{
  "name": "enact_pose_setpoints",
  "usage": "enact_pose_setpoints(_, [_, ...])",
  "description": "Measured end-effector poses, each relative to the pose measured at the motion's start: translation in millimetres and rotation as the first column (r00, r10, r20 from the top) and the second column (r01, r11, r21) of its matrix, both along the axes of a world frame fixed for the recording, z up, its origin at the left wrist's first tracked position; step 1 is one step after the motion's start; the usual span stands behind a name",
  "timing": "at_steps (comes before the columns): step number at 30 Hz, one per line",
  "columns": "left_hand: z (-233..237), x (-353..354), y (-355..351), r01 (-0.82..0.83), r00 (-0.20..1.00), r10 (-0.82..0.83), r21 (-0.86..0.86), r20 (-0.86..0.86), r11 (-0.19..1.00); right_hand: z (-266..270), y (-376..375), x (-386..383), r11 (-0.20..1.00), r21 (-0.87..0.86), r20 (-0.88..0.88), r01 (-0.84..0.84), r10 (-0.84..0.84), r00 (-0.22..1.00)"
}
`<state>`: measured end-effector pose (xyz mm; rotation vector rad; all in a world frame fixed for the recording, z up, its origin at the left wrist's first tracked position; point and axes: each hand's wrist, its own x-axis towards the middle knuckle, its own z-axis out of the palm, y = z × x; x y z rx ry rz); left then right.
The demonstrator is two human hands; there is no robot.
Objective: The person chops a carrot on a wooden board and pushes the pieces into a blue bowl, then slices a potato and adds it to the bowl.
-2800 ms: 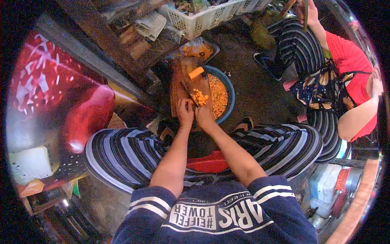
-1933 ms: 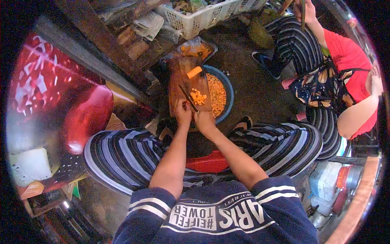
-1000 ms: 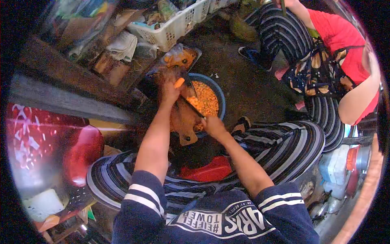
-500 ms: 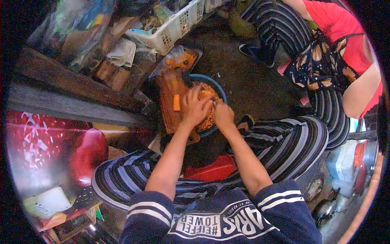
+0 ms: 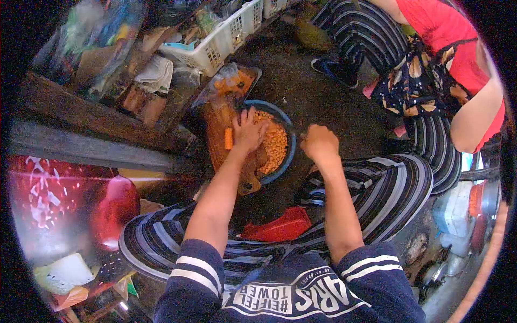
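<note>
Resting our left hand (image 5: 249, 132) palm-down on the right edge of the wooden cutting board (image 5: 212, 121), fingers spread, fingertips reaching over the rim of the blue bowl (image 5: 292, 151). The carrot stick (image 5: 228, 138) is lying on the board just left of that hand; we cannot tell if it is touching the hand. Diced carrot (image 5: 276, 148) is filling the bowl, and the board is overlapping the bowl's left side. Our right hand (image 5: 320, 144) is hovering just right of the bowl, fingers curled tight into a fist; we cannot tell whether anything is in it. A tray (image 5: 257, 75) with more carrot pieces is sitting just beyond the board, near a white basket (image 5: 215, 46). Another person in a red top (image 5: 458, 27) is sitting at far right, well apart from our hands.
</note>
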<state>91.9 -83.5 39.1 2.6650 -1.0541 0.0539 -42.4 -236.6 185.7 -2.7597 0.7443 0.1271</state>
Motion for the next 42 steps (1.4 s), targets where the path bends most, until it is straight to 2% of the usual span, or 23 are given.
enact_pose_setpoints(1, [8.2, 1.5, 3.6, -0.020, 1.000, 0.020, 0.041, -0.004, 0.999, 5.3, 0.1, 2.3, 1.000, 0.003, -0.004, -0.004, 0.004, 1.000])
enact_pose_setpoints(3, [9.3, 10.2, 13.8, -0.044, 0.999, 0.045, 0.083, -0.009, 0.996, 11.8, -1.0, 9.0, 0.991, 0.137, -0.095, 0.012, 0.001, 0.995])
enact_pose_setpoints(5, [-14.7, 25.5, 34.0, -0.221, 0.973, 0.192, -0.280, -0.128, 0.934, -21.8, 9.6, 14.4, 0.981, 0.195, -0.023, -0.014, 0.019, 1.000])
enact_pose_setpoints(6, [-17.3, 26.3, 43.8, -0.226, 0.972, 0.197, -0.277, -0.127, 0.934, -36.6, 17.8, 18.4, 0.968, 0.249, 0.055, -0.041, 0.028, 0.998])
enact_pose_setpoints(8, [-21.5, 17.9, 68.0, -0.582, 0.812, 0.549, -0.362, -0.201, 0.728, -60.3, 44.7, 19.3, 0.933, 0.350, 0.102, -0.083, 0.050, 0.994])
enact_pose_setpoints(9, [-30.1, 14.7, 79.0, -0.589, 0.806, 0.558, -0.361, -0.198, 0.723, -83.6, 59.3, 19.5, 0.927, 0.364, 0.152, -0.088, 0.034, 0.988])
enact_pose_setpoints(11, [-48.3, 6.5, 95.7, -0.667, 0.719, 0.310, -0.490, -0.623, 0.561, -117.7, 81.3, 15.4, 0.895, 0.431, 0.181, -0.117, 0.041, 0.983])
enact_pose_setpoints(12, [-36.3, -3.5, 89.1, -0.689, 0.686, 0.254, -0.498, -0.681, 0.526, -125.0, 88.4, 13.1, 0.860, 0.492, 0.207, -0.134, 0.034, 0.978])
enact_pose_setpoints(15, [-41.7, -20.2, 73.2, -0.705, 0.678, 0.181, -0.561, -0.712, 0.433, -122.0, 100.3, 6.0, 0.852, 0.513, 0.162, -0.103, 0.022, 0.987])
enact_pose_setpoints(16, [-54.3, -22.6, 71.2, -0.602, 0.762, 0.104, -0.641, -0.639, 0.476, -121.6, 101.1, 3.9, 0.853, 0.512, 0.160, -0.105, 0.026, 0.987])
enact_pose_setpoints(17, [-66.1, -23.9, 69.7, -0.605, 0.761, 0.107, -0.641, -0.639, 0.472, -121.0, 101.5, 3.1, 0.867, 0.484, 0.206, -0.123, 0.023, 0.978])
enact_pose_setpoints(19, [-60.6, -34.0, 57.6, -0.453, 0.886, 0.172, -0.726, -0.431, 0.517, -121.9, 101.9, 2.1, 0.881, 0.452, 0.248, -0.139, 0.026, 0.968])
enact_pose_setpoints(20, [-57.7, -40.2, 55.5, -0.425, 0.904, 0.232, -0.690, -0.360, 0.586, -122.6, 101.5, 2.2, 0.881, 0.455, 0.231, -0.129, 0.023, 0.973])
enact_pose_setpoints(21, [-47.2, -43.1, 56.1, -0.428, 0.902, 0.232, -0.691, -0.364, 0.582, -123.8, 101.0, 2.6, 0.881, 0.458, 0.214, -0.119, 0.021, 0.977])
enact_pose_setpoints(23, [-35.2, -44.3, 59.0, -0.210, 0.974, 0.224, -0.518, -0.037, 0.829, -128.3, 98.9, 3.1, 0.868, 0.481, 0.213, -0.127, 0.025, 0.977])
enact_pose_setpoints(27, [-49.4, -41.1, 62.7, -0.220, 0.976, 0.184, -0.498, -0.120, 0.839, -123.6, 99.3, 5.3, 0.860, 0.494, 0.207, -0.125, 0.024, 0.978])
enact_pose_setpoints(32, [-64.3, -41.6, 62.0, -0.238, 0.971, 0.229, -0.377, -0.068, 0.895, -127.7, 100.9, 10.0, 0.886, 0.431, 0.224, -0.171, 0.079, 0.972])
enact_pose_setpoints(34, [-70.0, -43.5, 61.0, -0.237, 0.968, 0.251, -0.396, -0.019, 0.887, -127.6, 100.4, 10.6, 0.901, 0.385, 0.261, -0.201, 0.102, 0.960])
enact_pose_setpoints(36, [-79.1, -43.3, 59.1, -0.237, 0.962, 0.272, -0.413, 0.028, 0.879, -129.7, 99.3, 10.7, 0.889, 0.412, 0.215, -0.200, 0.118, 0.969])
enact_pose_setpoints(38, [-90.1, -37.5, 55.4, -0.488, 0.870, 0.349, -0.511, -0.348, 0.707, -133.6, 101.3, 11.7, 0.894, 0.387, 0.262, -0.225, 0.128, 0.957])
enact_pose_setpoints(39, [-85.1, -39.8, 55.7, -0.489, 0.870, 0.349, -0.513, -0.348, 0.706, -134.0, 102.2, 12.5, 0.898, 0.364, 0.311, -0.248, 0.134, 0.941])
enact_pose_setpoints(41, [-75.2, -46.7, 58.0, -0.385, 0.906, 0.413, -0.223, 0.094, 0.895, -134.3, 102.8, 12.5, 0.899, 0.362, 0.324, -0.245, 0.125, 0.938])
enact_pose_setpoints(42, [-73.0, -47.7, 58.5, -0.387, 0.905, 0.415, -0.225, 0.093, 0.894, -131.9, 103.2, 12.5, 0.901, 0.363, 0.337, -0.239, 0.113, 0.935])
